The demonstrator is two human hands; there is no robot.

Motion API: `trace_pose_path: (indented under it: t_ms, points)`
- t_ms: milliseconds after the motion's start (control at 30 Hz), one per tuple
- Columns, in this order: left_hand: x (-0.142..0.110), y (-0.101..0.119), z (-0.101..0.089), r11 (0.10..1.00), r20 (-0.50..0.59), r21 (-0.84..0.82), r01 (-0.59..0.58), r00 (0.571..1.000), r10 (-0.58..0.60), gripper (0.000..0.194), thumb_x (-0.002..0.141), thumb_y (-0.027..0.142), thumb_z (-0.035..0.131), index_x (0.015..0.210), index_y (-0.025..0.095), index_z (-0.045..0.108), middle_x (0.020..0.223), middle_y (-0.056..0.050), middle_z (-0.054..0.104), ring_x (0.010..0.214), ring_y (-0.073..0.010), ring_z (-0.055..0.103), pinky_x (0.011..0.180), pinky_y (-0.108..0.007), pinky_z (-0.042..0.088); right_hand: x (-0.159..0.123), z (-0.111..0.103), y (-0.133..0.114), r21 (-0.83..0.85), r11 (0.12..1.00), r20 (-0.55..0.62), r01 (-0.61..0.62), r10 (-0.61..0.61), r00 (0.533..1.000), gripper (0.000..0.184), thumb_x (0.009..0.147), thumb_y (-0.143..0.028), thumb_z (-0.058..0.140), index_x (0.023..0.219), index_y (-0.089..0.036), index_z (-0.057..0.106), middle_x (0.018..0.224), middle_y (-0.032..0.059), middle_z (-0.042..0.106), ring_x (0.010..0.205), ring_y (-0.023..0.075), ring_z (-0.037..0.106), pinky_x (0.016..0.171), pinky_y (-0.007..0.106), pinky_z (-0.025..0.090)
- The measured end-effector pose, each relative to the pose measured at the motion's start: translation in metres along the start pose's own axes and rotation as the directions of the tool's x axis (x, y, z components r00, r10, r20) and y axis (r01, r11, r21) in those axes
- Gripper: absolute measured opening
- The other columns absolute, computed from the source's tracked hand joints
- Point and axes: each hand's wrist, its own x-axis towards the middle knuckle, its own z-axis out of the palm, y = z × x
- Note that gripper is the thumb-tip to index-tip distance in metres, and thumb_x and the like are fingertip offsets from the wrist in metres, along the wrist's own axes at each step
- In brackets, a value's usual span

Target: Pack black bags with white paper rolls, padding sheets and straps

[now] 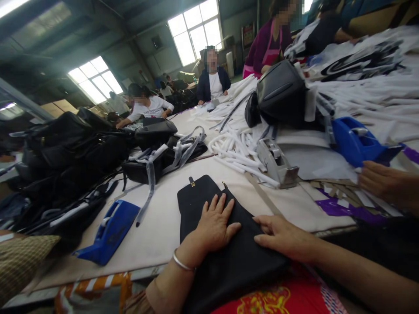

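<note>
A black leather-like bag [242, 261] lies flattened at the table's near edge, its flap with a small gold-coloured clasp pointing away from me. My left hand [214, 224], with a silver bangle on the wrist, presses flat on the bag with fingers spread. At the bag's right edge, my right hand [281, 237] grips the material between thumb and fingers; some of those fingertips are hidden. A short zipper end with a gold-coloured pull [224, 185] shows beyond my left fingertips. Under the bag's near end is a red cloth with yellow print [268, 301].
Blue tape dispensers stand left [113, 231] and right [356, 139], with a grey dispenser [276, 163] ahead. White rolls [238, 148] cover the table beyond. Black bags pile up at left [72, 144]. A co-worker's hand [386, 183] is close on my right; several people work around.
</note>
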Motion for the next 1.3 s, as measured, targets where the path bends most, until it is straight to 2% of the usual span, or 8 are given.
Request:
trace_pose_path:
  t_ms: [233,367,533,700,900,1000,1100,1300]
  points:
    - [-0.004,0.001,0.007,0.998,-0.059,-0.040,0.047,0.997,-0.049,0.084,0.089,0.071,0.036,0.156,0.024,0.021,0.164,-0.014,0.013,0.149,-0.0405,0.009,0.116,-0.065,0.011,0.001,0.004,0.003,0.048,0.993,0.076,-0.106,0.102,0.992,0.040,0.074,-0.051,0.072,0.098,-0.019,0.067,0.077,0.0031,0.071,0.073,0.0217,0.068,0.064,0.029,0.053]
    - [-0.009,0.000,0.008,0.995,-0.103,-0.085,0.059,0.992,-0.068,0.083,0.089,0.073,0.032,0.156,0.024,0.023,0.164,-0.014,0.017,0.149,-0.0403,0.012,0.116,-0.065,0.012,0.017,0.006,-0.014,0.037,0.996,0.054,-0.087,0.085,0.995,0.051,0.085,-0.063,0.055,0.099,-0.016,0.066,0.086,0.0072,0.073,0.078,0.0235,0.068,0.069,0.033,0.053]
    - [-0.010,-0.006,0.013,0.980,-0.223,-0.138,0.142,0.960,-0.170,0.067,0.097,0.056,0.031,0.154,0.021,0.027,0.162,-0.011,0.024,0.149,-0.0318,0.021,0.119,-0.055,0.019,0.035,0.024,-0.033,-0.368,0.900,-0.011,0.235,-0.257,0.966,0.028,0.089,-0.036,0.052,0.106,-0.019,0.066,0.109,0.0087,0.071,0.102,0.0268,0.063,0.093,0.037,0.046]
    - [0.004,-0.019,0.006,0.957,-0.324,-0.244,0.153,0.918,-0.230,0.056,0.100,0.041,0.031,0.147,0.011,0.038,0.152,-0.016,0.043,0.141,-0.0267,0.039,0.116,-0.044,0.031,0.038,0.034,-0.037,-0.592,0.770,0.039,0.239,-0.269,0.962,0.017,0.084,-0.022,0.051,0.091,-0.018,0.065,0.099,0.0095,0.071,0.092,0.0261,0.064,0.084,0.035,0.047]
    - [0.026,-0.030,-0.012,0.948,-0.468,-0.297,0.113,0.849,-0.247,0.040,0.091,0.045,0.057,0.117,0.016,0.063,0.111,-0.012,0.069,0.106,-0.0250,0.064,0.095,-0.036,0.049,0.041,0.016,-0.033,-0.449,0.869,0.071,0.210,-0.199,0.977,0.023,0.087,-0.034,0.053,0.094,-0.018,0.069,0.099,0.0073,0.072,0.092,0.0262,0.064,0.083,0.036,0.048]
    - [0.027,-0.032,-0.014,0.925,-0.475,-0.286,0.250,0.801,-0.363,0.033,0.093,0.046,0.055,0.109,0.019,0.065,0.099,-0.009,0.073,0.096,-0.0248,0.068,0.085,-0.035,0.051,0.043,0.007,-0.030,-0.323,0.923,0.037,0.207,-0.206,0.978,0.050,0.086,-0.041,0.058,0.129,-0.016,0.060,0.110,0.0083,0.069,0.101,0.0267,0.062,0.090,0.038,0.047]
    - [0.025,-0.031,-0.013,0.887,-0.426,-0.210,0.411,0.778,-0.462,0.029,0.094,0.043,0.053,0.108,0.021,0.065,0.095,-0.009,0.074,0.092,-0.0271,0.070,0.077,-0.035,0.050,0.046,0.003,-0.025,-0.293,0.949,-0.011,0.116,-0.125,0.992,0.082,0.081,-0.044,0.065,0.151,-0.013,0.036,0.100,0.0079,0.068,0.093,0.0248,0.062,0.086,0.038,0.048]
    - [0.018,-0.028,-0.007,0.884,-0.400,-0.199,0.423,0.788,-0.468,0.025,0.094,0.039,0.050,0.101,0.022,0.067,0.091,-0.008,0.074,0.085,-0.0258,0.069,0.071,-0.033,0.047,0.051,0.002,-0.022,-0.070,0.996,0.046,0.049,-0.046,0.998,0.067,0.086,-0.067,0.050,0.124,-0.013,0.063,0.089,0.0082,0.070,0.080,0.0224,0.065,0.073,0.034,0.051]
